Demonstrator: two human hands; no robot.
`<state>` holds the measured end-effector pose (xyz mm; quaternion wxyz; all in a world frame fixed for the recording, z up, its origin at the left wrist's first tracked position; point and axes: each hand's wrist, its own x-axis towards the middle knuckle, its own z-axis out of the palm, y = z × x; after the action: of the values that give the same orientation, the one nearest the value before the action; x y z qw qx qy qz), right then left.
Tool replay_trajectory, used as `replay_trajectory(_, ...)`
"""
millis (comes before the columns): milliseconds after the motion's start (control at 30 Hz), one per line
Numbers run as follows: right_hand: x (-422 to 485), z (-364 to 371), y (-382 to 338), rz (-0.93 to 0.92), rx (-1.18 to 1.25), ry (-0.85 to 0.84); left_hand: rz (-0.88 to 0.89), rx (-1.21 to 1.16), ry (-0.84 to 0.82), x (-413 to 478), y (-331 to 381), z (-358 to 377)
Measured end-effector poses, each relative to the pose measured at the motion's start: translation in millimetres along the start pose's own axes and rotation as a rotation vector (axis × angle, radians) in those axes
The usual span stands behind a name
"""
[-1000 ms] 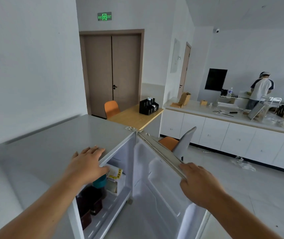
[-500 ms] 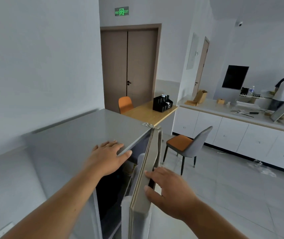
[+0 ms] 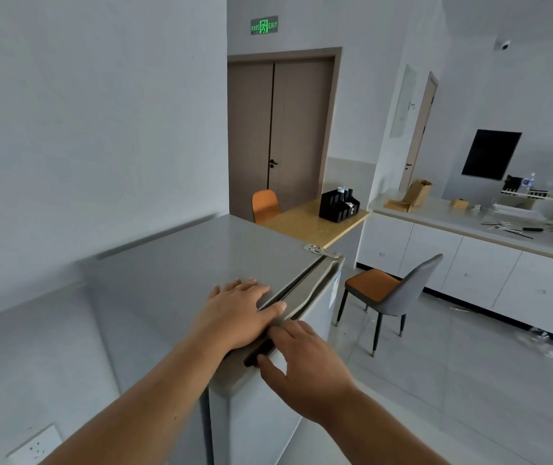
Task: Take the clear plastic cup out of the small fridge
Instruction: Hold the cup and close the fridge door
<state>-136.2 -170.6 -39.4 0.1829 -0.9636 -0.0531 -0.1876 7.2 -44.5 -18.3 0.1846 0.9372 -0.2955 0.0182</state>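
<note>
1. The small fridge (image 3: pixel 181 280) is seen from above, its door (image 3: pixel 305 297) lying nearly flush against the cabinet, with only a thin dark gap showing along the top edge.
2. The left hand (image 3: pixel 234 313) is laid flat on the grey top panel, fingers spread and closed on nothing.
3. The right hand (image 3: pixel 305 367) is set at the door's upper edge beside the recessed handle (image 3: pixel 258 354), fingers loosely curled; whether anything is clamped cannot be told.
4. The clear plastic cup is not in view; presumably it is inside the cabinet, hidden by the door.
5. Such a cup is judged to be light, thin-walled and easily crushed, perhaps slick with condensation; it would best be taken around the middle of its wall with gentle pressure and kept upright.
</note>
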Motion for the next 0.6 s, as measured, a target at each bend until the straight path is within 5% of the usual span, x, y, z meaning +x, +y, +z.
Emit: replay_trajectory(600,8,15,-6,0.028,0.016,0.057,-0.006,-0.043,0.008,-1,0,-4)
